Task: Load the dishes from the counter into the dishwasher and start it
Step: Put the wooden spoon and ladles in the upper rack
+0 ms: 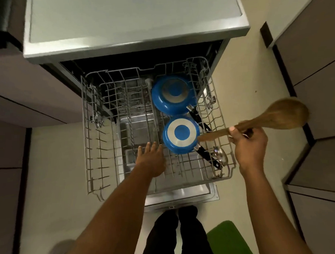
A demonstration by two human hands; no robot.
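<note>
While the wooden spoon [268,120] hangs over the rack [90,141]: the step in hand looks to be laying that spoon in with the other dishes.
Wooden spoon: held roughly level above the rack's right rim. Its bowl is out past the rim, its handle end points in toward the near pan [180,135], and it touches no wire.
Right hand [250,144]: fingers and thumb are curled round the spoon's handle. Something dark shows under the fingers, too unclear to name.
Left hand [151,160]: spread, fingers straight, holding nothing, over the middle of the rack just left of the near pan.
Rack: pulled out over the open door [185,195]. The left half is bare wire; the right half is taken.
Pans: the near pan and the far pan [172,95] lie face down one behind the other, black handles slanting toward the near right.
Ladle [220,156]: steel, in the near right corner beside the near pan's handle.
Doing it well: carry the spoon left to the bare wires and lower it flat across several of them, bowl facing down so water drains.
Left hand's part: it could steady the rack's rim or guide the handle end down.
Watch for: the narrow handle may slip between the wires, and it should not come to rest on the pans or the ladle.
</note>
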